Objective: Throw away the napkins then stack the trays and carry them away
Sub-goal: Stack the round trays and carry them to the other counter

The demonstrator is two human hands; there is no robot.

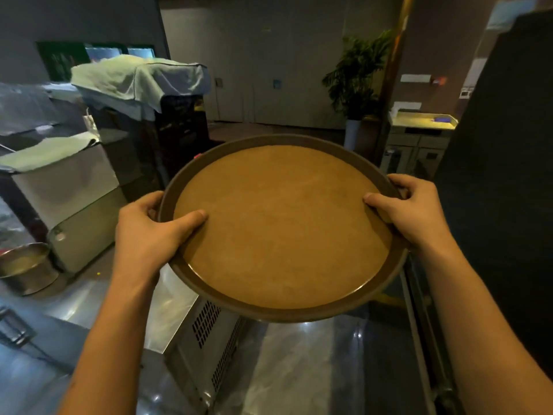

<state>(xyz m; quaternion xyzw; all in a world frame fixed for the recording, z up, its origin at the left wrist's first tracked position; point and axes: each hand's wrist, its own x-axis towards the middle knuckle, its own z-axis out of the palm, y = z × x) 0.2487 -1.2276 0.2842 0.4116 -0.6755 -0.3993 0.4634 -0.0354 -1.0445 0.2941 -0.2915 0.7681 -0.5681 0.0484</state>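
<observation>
Head view: left hand [149,232] and right hand [416,211] clamp opposite rims of the round brown tray [281,226], thumbs on top, carried in mid-air above a steel counter [302,354]. It's tilted slightly; if there are trays stacked underneath, unseen, they could slide off.

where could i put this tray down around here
Bare steel counter lies just below the round tray, right of the vented unit. Left is crowded: metal bowl, cloth-draped machines. Both hands, left and right, grip the rim.
</observation>
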